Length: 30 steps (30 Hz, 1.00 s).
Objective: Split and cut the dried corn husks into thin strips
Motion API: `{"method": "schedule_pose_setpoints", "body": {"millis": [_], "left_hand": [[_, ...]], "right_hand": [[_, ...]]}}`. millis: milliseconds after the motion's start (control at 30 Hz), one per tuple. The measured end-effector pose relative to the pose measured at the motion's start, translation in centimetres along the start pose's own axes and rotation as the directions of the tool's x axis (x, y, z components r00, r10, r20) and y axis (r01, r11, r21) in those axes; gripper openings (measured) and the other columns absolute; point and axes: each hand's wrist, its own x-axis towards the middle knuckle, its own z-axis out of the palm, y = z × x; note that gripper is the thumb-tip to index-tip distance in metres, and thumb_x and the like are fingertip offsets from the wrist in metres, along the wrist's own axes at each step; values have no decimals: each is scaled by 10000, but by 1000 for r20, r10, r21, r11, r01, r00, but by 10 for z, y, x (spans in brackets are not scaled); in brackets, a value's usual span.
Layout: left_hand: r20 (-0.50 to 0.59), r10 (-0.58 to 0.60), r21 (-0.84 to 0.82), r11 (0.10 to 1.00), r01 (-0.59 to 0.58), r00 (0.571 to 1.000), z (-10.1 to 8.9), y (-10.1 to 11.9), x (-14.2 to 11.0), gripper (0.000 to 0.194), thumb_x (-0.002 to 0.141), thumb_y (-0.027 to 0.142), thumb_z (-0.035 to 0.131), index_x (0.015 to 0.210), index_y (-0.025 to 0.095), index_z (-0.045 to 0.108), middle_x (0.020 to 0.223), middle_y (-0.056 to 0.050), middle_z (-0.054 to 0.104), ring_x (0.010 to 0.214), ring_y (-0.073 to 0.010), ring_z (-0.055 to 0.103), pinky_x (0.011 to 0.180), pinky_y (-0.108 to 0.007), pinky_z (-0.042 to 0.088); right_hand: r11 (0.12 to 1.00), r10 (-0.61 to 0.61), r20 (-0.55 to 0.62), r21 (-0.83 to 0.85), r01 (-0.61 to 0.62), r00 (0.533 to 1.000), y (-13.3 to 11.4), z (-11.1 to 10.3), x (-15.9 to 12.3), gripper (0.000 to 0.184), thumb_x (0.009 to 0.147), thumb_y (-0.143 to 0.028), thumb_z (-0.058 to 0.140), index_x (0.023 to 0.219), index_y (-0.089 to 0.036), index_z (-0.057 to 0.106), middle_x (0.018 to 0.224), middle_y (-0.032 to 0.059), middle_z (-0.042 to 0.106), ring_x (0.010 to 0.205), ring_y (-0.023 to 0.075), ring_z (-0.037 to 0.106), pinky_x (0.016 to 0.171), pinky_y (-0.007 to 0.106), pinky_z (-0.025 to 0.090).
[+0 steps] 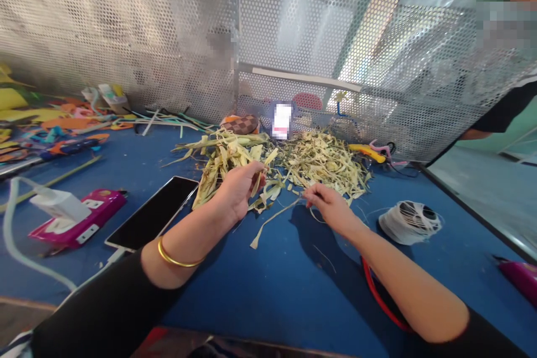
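Just in front of a bundle of pale, dry corn husks [210, 176], my left hand [239, 187] has its fingers curled and closed on a piece of husk that shows partly below the fingertips. Lower right of it, my right hand [329, 204] pinches one end of a thin husk strip [274, 215]. That strip runs left and down over the blue table [260, 291], ending in a wider tip. Behind my right hand spreads a heap of shredded husk pieces [327, 162].
At left are a smartphone [153, 212], a magenta power strip [94, 218] with a white charger [62, 204], and coloured scraps [54, 123]. A string spool [409, 221] and a red ring [373, 288] lie right. A perforated screen [293, 28] stands behind; a person [507, 100] is beyond it.
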Motion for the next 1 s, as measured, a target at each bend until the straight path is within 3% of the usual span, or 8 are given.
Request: {"method": "schedule_pose_setpoints", "body": {"millis": [167,467,633,833,1000], "left_hand": [[-4,7,-1,1000,-7,1000,1,-2,0,77,640,120,615,595,134,554,516,22,534,461,-57,502,488,-169,427],[109,-37,176,984,17,993,2,-15,-6,79,646,172,614,587,123,599,567,-32,622,516,-79,575,490,-147,442],[196,-215,273,949,157,957,8,-43,-13,62,667,184,612,660,124,622,861,-117,708,627,-148,664,505,-196,504],[171,-252,342,922,182,953,10,-60,-13,66,675,158,621,630,119,594,907,-149,703,736,-178,692,620,-205,540],[154,-229,354,921,163,961,10,-58,-12,80,692,172,611,633,120,599,896,-165,703,757,-180,692,622,-189,534]], "right_hand": [[947,118,-56,307,-96,991,-11,-17,-9,202,790,-385,504,723,-196,531,656,-4,623,591,135,561,569,265,404],[920,259,-211,353,-174,943,-14,-40,-11,237,650,-395,661,637,-182,558,576,-10,604,508,114,542,502,248,400],[856,327,-245,486,-176,913,-15,-47,-9,277,570,-359,736,712,-176,584,586,-5,630,494,108,543,489,240,407],[812,348,-289,568,-133,892,-9,-53,-7,279,548,-325,738,739,-176,602,591,-14,625,510,102,552,495,230,426],[795,367,-407,603,-55,836,-4,-69,-2,247,537,-290,733,729,-188,616,590,-23,608,506,98,536,480,227,416]]}}
